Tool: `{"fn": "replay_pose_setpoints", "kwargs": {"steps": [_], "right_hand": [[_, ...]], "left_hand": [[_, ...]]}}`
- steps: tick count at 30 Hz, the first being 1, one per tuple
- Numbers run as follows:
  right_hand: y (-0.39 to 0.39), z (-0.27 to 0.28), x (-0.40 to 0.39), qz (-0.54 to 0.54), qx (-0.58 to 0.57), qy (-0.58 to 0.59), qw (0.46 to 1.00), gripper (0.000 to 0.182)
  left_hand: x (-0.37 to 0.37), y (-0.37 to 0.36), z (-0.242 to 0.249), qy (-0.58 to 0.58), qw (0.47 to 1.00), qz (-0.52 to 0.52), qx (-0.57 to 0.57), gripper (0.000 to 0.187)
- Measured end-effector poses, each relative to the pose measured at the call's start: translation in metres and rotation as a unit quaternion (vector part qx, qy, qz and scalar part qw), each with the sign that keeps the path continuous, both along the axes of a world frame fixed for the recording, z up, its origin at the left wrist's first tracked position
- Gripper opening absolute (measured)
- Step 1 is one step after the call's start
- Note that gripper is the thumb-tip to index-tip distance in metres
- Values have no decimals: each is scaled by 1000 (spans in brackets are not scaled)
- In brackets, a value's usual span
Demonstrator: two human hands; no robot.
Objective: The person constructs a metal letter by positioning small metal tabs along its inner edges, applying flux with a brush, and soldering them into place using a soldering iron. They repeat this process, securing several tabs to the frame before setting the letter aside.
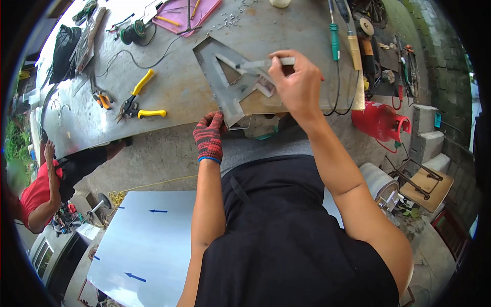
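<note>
A metal letter-like piece (212, 69) with raised edges and a triangular opening lies on the metal table (176, 94) near its front edge. My left hand (209, 135), in a red and black checked glove, has its fingers closed at the lower left corner of the piece. Bare and closed, my right hand (298, 84) grips a light flat strip-like tool (255, 64) above the right part of the piece. The tool's tip reaches over the piece beside the triangular opening. What lies between the gloved fingers is too small to tell.
Yellow-handled snips (142, 83), orange-handled pliers (104, 99) and a wire spool (133, 33) lie left on the table. A pink tray (207, 9) is at the back, a green-handled soldering iron (335, 43) at the right. Another person (38, 197) stands at the left; a red gas cylinder (376, 120) is right.
</note>
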State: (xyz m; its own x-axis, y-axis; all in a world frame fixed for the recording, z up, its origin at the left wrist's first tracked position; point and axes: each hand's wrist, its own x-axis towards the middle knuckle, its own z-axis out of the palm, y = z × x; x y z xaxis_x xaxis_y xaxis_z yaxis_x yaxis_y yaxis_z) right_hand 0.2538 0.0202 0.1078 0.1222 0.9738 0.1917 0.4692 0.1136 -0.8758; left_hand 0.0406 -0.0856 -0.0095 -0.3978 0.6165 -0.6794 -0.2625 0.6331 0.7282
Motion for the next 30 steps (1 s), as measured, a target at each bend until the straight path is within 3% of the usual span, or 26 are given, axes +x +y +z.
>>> {"fn": "replay_pose_setpoints", "kwargs": {"steps": [4,10,11,13,16,17,19,21,22,26,30], "right_hand": [[80,13,59,-152,119,-92,977,12],[181,-33,89,-146,197,-228,942,22],[189,-43,91,-150,202,-230,940,22],[199,-52,91,-103,79,-212,969,36],[192,-52,110,-120,130,-278,944,42],[185,-47,122,-163,177,-285,928,51],[174,-51,168,-236,206,-270,911,52],[154,-83,227,-285,118,-377,873,55],[139,-95,247,-269,11,-395,878,55],[112,-123,296,-102,-226,-227,942,56],[105,-122,293,-98,-217,-204,950,50]], "left_hand": [[-3,-2,-4,-4,1000,-13,19,23],[-6,-3,-15,7,1000,-11,1,24],[-6,-4,-15,5,1000,-12,4,24],[-4,-2,-12,0,1000,-5,3,23],[-6,-1,-11,-4,1000,-4,-8,24],[-6,-2,-12,-9,1000,-2,-5,24],[-5,-3,-12,-15,1000,8,-4,24],[-5,-3,-9,0,1000,-12,2,23],[-4,-4,-11,-1,1000,-9,1,23],[-3,-2,-6,-7,1000,2,13,22],[-2,-2,-6,-3,1000,-4,18,21]]}}
